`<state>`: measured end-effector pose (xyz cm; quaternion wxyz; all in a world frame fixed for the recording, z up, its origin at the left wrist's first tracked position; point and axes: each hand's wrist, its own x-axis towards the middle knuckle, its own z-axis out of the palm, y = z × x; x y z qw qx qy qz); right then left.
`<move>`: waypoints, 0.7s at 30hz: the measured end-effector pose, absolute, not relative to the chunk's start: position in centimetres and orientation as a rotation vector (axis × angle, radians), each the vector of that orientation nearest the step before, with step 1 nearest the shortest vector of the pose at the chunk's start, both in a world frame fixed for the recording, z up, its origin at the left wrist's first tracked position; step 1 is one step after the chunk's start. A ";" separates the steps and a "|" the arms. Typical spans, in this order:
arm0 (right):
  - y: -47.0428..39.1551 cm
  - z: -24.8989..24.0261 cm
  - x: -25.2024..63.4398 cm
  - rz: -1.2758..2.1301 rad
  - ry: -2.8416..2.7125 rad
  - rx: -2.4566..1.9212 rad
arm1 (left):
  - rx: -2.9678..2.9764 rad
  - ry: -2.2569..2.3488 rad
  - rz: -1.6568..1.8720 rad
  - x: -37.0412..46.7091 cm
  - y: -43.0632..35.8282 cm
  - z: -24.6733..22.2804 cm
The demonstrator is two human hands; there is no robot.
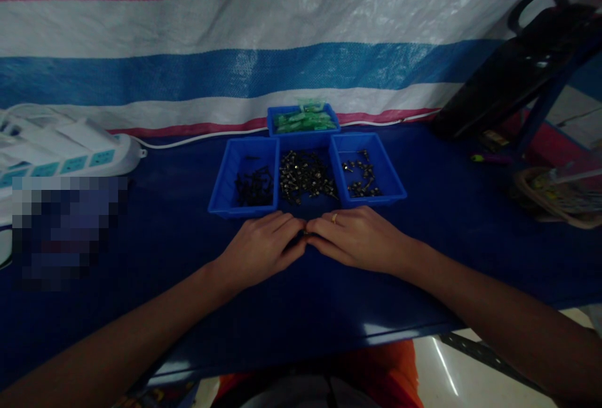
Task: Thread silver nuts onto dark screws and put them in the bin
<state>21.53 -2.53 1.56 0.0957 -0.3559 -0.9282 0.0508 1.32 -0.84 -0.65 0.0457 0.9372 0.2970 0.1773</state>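
Note:
My left hand (267, 242) and my right hand (362, 239) meet at the fingertips, low over the table in front of the trays. Both are closed in a pinch. A tiny dark metallic piece (305, 232) shows between the fingertips, mostly covered, so its kind is unclear. Just beyond lies a pile of small metal screw-like parts (305, 176). To its left, a blue tray (221, 176) holds black screw-like pieces (254, 187). Another blue tray (390, 173), on the right, contains fewer shiny metal parts (364, 179).
Behind the pile, a blue tray (271, 123) holds green packets (305, 120). A white power strip (94, 158) sits at left, its cable running along the striped sheet (235, 69). At right are a black bottle (498, 69) and a basket (540, 207). The table's front edge (282, 367) is near me.

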 end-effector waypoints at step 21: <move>-2.2 1.1 21.4 0.335 -2.722 -1.139 | 2.813 0.872 0.640 1.3 -1.2 -0.4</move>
